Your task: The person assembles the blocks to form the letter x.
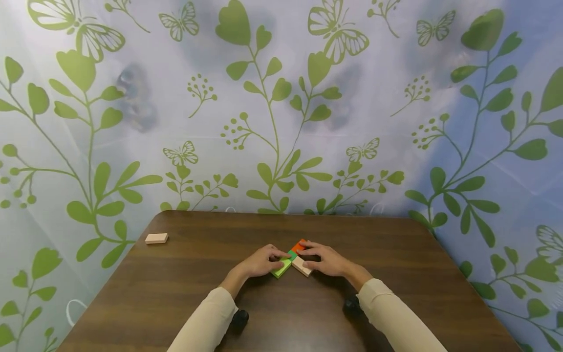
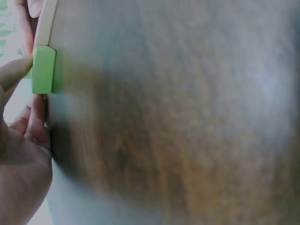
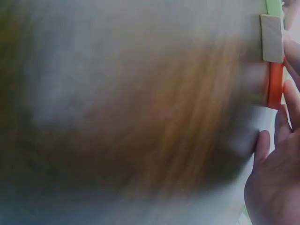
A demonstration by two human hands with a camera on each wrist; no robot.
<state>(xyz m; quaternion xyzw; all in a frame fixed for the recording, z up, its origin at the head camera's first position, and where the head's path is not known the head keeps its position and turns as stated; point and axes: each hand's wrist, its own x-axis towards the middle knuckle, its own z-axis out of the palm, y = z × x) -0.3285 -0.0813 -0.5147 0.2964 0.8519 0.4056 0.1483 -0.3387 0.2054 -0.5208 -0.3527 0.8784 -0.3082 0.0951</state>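
Observation:
On the table, several flat blocks meet at an angle. My left hand (image 1: 259, 262) rests at the light green block (image 1: 281, 268), its thumb on the top face and the index finger reaching along the far side. Between the others, a darker green block (image 1: 292, 255) shows in part. My right hand (image 1: 327, 260) touches the orange block (image 1: 299, 245) with its fingers, and its thumb lies on the plain wooden block (image 1: 301, 267). In the left wrist view, other fingers are by the end of the light green block (image 2: 43, 70).
A lone plain wooden block (image 1: 156, 238) lies near the table's far left edge. The brown wooden table (image 1: 211, 234) ends at a curtain (image 1: 281, 122) printed with green leaves and butterflies. Dark objects (image 1: 239, 320) show under both wrists.

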